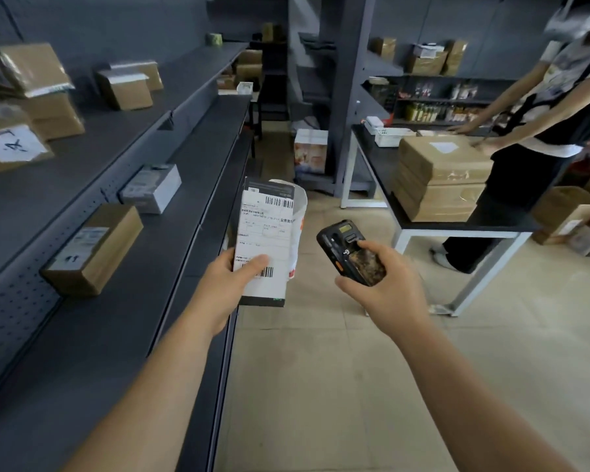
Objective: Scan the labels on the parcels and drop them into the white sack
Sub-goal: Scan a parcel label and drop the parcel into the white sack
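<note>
— Where is there room to move?

— Down the middle: the tiled floor between the grey shelves on the left and the desk on the right lies bare, a wide lane.

— And on the shelves themselves?

— Brown boxes and a white carton sit well apart, with bare shelf between them.

— What blocks the right side?

— A stack of cardboard boxes fills the desk's near end, and a second person stands just behind it, an arm stretched over the top.

— Straight ahead?

— A white sack, I think, stands beside the shelf edge; beyond it a printed carton narrows the aisle.
</note>
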